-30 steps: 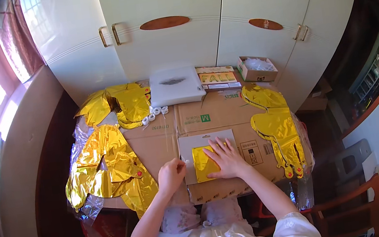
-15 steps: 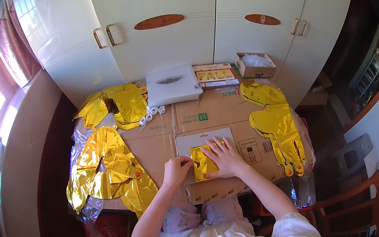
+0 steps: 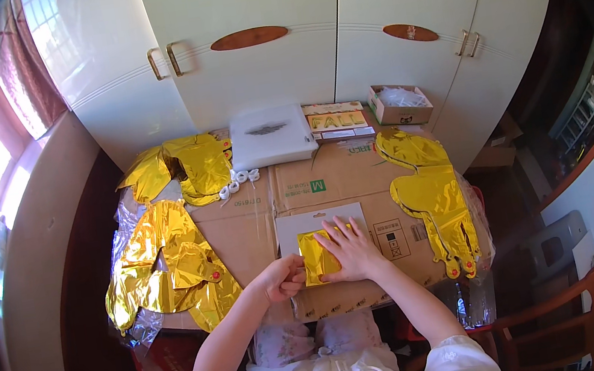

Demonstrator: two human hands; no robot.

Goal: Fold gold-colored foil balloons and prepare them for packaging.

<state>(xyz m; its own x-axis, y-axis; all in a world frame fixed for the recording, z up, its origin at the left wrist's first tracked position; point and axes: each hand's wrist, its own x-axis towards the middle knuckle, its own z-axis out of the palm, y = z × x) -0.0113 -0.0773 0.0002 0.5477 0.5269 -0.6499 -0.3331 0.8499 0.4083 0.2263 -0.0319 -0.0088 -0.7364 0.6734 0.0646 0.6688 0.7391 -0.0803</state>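
A folded gold foil balloon [image 3: 315,257] lies as a small flat square on a grey card with a hang hole [image 3: 299,225], near the front of the table. Pressing down on its right part is my right hand [image 3: 358,253], flat with fingers spread. At the foil's left edge my left hand [image 3: 283,278] is closed, its fingers curled in and touching or nearly touching the edge. Whether those fingers pinch anything is hidden.
Flat gold foil balloons lie at left [image 3: 164,268] and right [image 3: 431,193]. Beneath is cardboard [image 3: 242,227]. At the back are small white rolls [image 3: 239,181], a stack of clear plastic sleeves [image 3: 271,136], a flat printed package [image 3: 337,120] and a small box [image 3: 401,104].
My left hand has turned and curled its fingers further, shifting slightly down and right along the foil's left edge. The right hand stays flat on the foil.
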